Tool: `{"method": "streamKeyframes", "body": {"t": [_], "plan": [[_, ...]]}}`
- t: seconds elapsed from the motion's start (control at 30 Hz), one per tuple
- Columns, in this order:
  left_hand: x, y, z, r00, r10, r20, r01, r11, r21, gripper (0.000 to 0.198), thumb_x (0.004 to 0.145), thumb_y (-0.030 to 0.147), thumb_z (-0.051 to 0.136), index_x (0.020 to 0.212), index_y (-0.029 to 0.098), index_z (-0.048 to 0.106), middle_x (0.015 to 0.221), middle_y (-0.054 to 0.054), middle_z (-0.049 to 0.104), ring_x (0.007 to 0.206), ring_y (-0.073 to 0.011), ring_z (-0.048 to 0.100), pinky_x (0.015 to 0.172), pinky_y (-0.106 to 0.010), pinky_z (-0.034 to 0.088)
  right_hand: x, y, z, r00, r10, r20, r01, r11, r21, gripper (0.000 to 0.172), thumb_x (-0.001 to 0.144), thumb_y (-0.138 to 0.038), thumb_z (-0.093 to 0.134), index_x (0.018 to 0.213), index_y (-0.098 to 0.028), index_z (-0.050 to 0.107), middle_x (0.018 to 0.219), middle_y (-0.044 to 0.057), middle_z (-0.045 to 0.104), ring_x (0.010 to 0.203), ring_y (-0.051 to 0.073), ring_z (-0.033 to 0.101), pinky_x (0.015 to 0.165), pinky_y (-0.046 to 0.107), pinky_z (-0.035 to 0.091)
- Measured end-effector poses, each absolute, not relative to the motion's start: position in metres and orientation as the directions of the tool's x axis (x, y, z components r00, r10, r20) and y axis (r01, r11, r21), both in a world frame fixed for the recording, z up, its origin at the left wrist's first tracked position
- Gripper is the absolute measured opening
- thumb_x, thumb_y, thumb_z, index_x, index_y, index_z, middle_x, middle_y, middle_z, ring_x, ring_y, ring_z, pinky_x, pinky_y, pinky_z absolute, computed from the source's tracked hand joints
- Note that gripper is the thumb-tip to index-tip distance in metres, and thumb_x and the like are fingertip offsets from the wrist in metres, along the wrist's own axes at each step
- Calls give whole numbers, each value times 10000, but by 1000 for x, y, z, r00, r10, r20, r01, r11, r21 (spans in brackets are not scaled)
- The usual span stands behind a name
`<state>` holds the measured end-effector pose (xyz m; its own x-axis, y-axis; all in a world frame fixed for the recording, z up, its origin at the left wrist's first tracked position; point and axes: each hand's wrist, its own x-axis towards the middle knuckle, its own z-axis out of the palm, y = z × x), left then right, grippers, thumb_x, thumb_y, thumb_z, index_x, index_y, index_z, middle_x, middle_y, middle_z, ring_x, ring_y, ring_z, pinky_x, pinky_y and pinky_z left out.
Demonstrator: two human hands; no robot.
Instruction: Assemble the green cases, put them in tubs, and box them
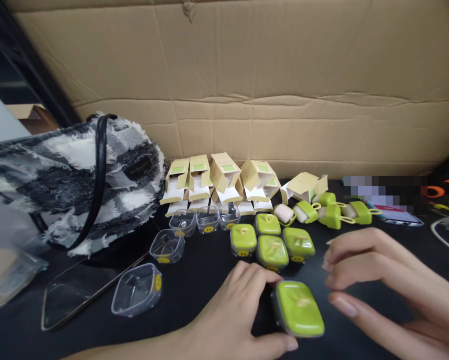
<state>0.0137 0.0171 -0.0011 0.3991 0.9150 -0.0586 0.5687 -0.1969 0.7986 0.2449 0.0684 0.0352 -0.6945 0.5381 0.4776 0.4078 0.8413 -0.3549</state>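
Observation:
Near the front edge, my left hand (243, 305) has its thumb and fingers around the left side of a small clear plastic box with a green lid (301, 310). A pale loop sits on top of that lid. To its right, my right hand (382, 290) is raised with bent fingers apart from the thumb, holding nothing and not touching the box. Just beyond, several matching boxes with green lids (244, 237) stand in a cluster. Clear lidless boxes (137, 290) with yellow labels are spread to the left of my left hand.
Opened small cardboard cartons (224, 175) line the back. Green cases with pale loops (329, 216) lie right of centre. A shaggy black-and-white bag (126, 165) occupies the left, beside a flat glass-like panel (81, 290). A phone (397, 215) and orange-handled scissors (434, 191) lie at right.

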Motion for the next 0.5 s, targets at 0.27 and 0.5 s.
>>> {"method": "streamKeyframes", "body": {"t": [0.27, 0.5], "plan": [[14, 16, -1, 426, 903, -56, 619, -246, 746, 614, 727, 234, 827, 1238, 123, 506, 1247, -152, 603, 1137, -310, 554, 1000, -428, 455, 228, 72, 30, -851, 483, 207, 410, 857, -313, 230, 878, -462, 645, 879, -233, 664, 670, -47, 641, 623, 128, 650, 624, 258, 485], [11, 13, -10, 487, 869, 88, 628, -418, 656, 551, 776, 258, 786, 1255, 194, 521, 1181, -113, 666, 1055, -301, 607, 947, -449, 509, 220, 76, 34, -869, 454, 198, 402, 880, -251, 232, 841, -408, 698, 744, -212, 623, 601, -67, 620, 526, 106, 625, 619, 267, 485]]}}
